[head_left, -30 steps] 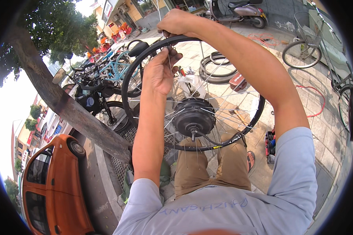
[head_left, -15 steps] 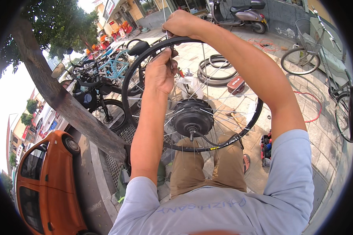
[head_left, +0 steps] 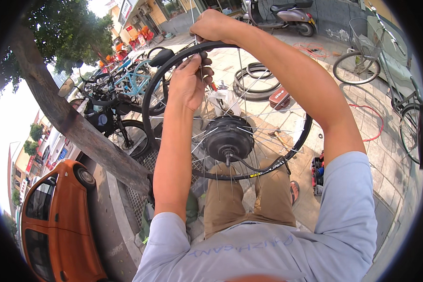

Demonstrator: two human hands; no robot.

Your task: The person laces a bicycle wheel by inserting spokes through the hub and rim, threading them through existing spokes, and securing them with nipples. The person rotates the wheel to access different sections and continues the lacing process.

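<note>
A black-rimmed wheel [head_left: 151, 101] with a large dark hub motor [head_left: 227, 138] and thin silver spokes stands upright over my knees. My left hand [head_left: 188, 82] is inside the rim near the top, its fingers pinched on a spoke. At the rim's top edge my right hand [head_left: 211, 26] is closed on a thin tool or spoke end; which of the two I cannot tell. A black cable runs from the hub down along the rim.
A leaning tree trunk [head_left: 75, 124] stands at left with parked bicycles [head_left: 122, 89] behind it. An orange car [head_left: 56, 221] is at lower left. Loose tyres [head_left: 256, 80], a scooter [head_left: 286, 14] and more bicycles [head_left: 385, 61] lie ahead and right on the paving.
Both hands stay at the top of the rim, with small shifts of the fingers. The view has moved slightly; the wheel has barely moved.
</note>
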